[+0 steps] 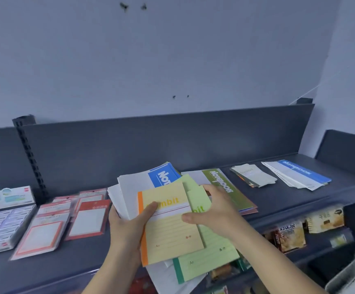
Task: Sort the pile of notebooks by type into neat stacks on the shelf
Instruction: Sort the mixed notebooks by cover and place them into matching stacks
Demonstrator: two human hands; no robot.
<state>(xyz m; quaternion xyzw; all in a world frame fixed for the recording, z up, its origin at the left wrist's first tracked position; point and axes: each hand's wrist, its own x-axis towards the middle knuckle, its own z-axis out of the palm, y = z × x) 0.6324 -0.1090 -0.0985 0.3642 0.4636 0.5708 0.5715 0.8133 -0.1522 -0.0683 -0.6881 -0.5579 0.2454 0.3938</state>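
Above the shelf (pixel 278 198), the left hand (pixel 129 221) grips a fanned notebook pile (pixel 134 200) with its thumb on the yellow notebook (pixel 170 236); the right hand (pixel 214 211) pinches the green notebook (pixel 210 257) beneath it.

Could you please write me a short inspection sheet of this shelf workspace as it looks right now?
Surface: dark shelf, partly covered.
Job's things: yellow notebook atop green notebook in a held pile; olive stack, small stack, blue-and-white stack laid out to the right.
Clutter: red label packs, sticker box.
Hands: left hand and right hand grip the pile.
Cables: nothing seen.
Surroundings: wall, snack packets below.
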